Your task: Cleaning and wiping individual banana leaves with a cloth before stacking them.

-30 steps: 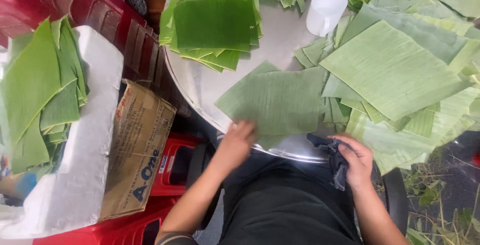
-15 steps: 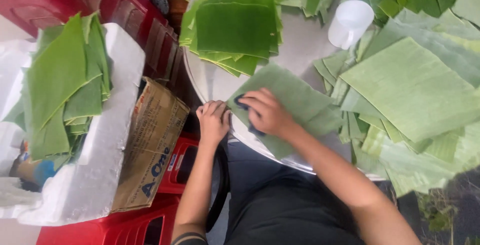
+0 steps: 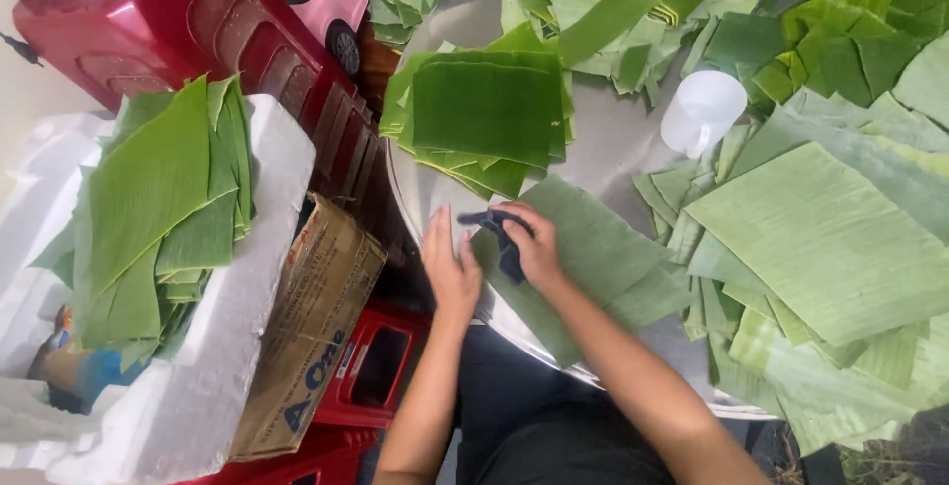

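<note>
Dark cloth [image 3: 504, 244] pinched in the right hand [image 3: 534, 246], fingers curled over it, pressed onto one flat leaf piece [image 3: 593, 258] at the near edge of the round metal table [image 3: 613, 134]. Left hand [image 3: 450, 267] flat, fingers spread narrow, empty, resting on the table's near left edge just beside that leaf. Both forearms reaching up from below. One neat leaf stack [image 3: 489, 114] beyond the hands; one white cup [image 3: 704, 109] farther right.
</note>
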